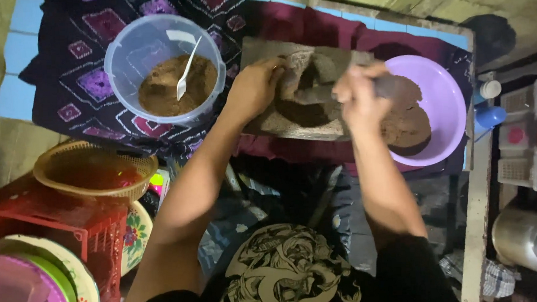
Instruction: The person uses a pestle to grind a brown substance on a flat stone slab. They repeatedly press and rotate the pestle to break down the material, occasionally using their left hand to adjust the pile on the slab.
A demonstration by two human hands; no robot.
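A flat grey grinding stone point(259, 50) lies on a dark patterned cloth, with brown paste point(305, 105) spread over its middle. Across it lies a grey stone roller point(314, 96). My left hand point(253, 86) grips the roller's left end. My right hand point(359, 94), blurred by motion, grips its right end. To the right, touching the stone's edge, sits a purple bowl point(451, 97) holding a mound of brown paste point(407, 125). At the upper left stands a clear plastic tub point(125, 49) of brown paste with a white spoon point(187, 70) stuck in it.
A woven orange basket point(91, 172) sits on a red plastic crate point(51, 224) at the left, with floral plates point(134, 236) beside it. At the right are a blue-and-white bottle point(487, 110), a white rack point(521, 142) and a metal pot point(524, 237).
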